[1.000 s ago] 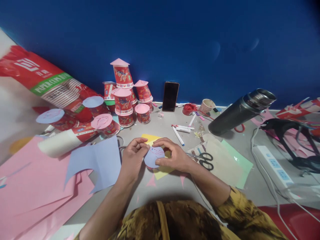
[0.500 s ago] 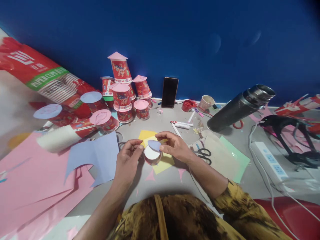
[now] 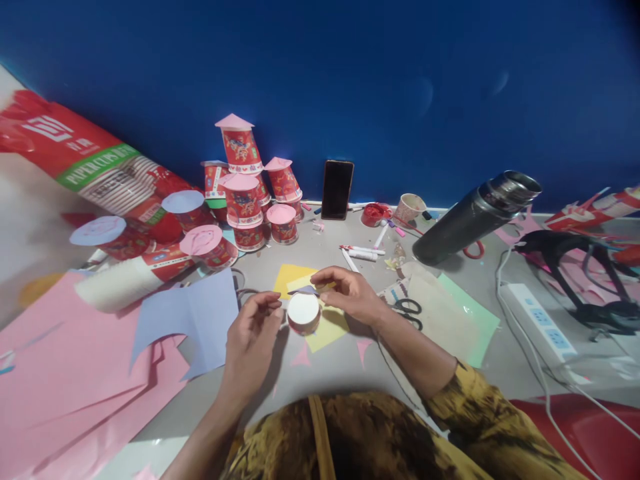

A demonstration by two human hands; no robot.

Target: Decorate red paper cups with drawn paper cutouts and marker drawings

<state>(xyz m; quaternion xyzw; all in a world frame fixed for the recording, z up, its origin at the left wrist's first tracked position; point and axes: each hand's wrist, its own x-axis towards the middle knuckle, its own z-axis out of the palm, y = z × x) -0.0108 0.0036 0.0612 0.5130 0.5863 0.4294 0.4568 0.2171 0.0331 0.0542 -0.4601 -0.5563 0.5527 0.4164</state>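
Note:
A red paper cup (image 3: 303,313) stands upside down on the grey table, its white bottom facing up, on a yellow sheet (image 3: 320,327). My left hand (image 3: 253,340) pinches the cup's left side with curled fingers. My right hand (image 3: 350,293) holds a small lilac paper circle (image 3: 306,291) by its edge, tilted almost edge-on just behind and above the cup.
Decorated red cups with pink and lilac tops (image 3: 245,193) are stacked at the back left beside a pack of paper cups (image 3: 100,173). Lilac paper (image 3: 195,313) and pink sheets (image 3: 60,373) lie left. Scissors (image 3: 407,310), markers (image 3: 363,252), a phone (image 3: 336,189), a flask (image 3: 475,217) and a power strip (image 3: 537,320) lie right.
The lilac circle lay flat over the cup a second ago. My right hand has lifted and tilted it back, so the cup's white bottom shows; the left hand stays at the cup's side.

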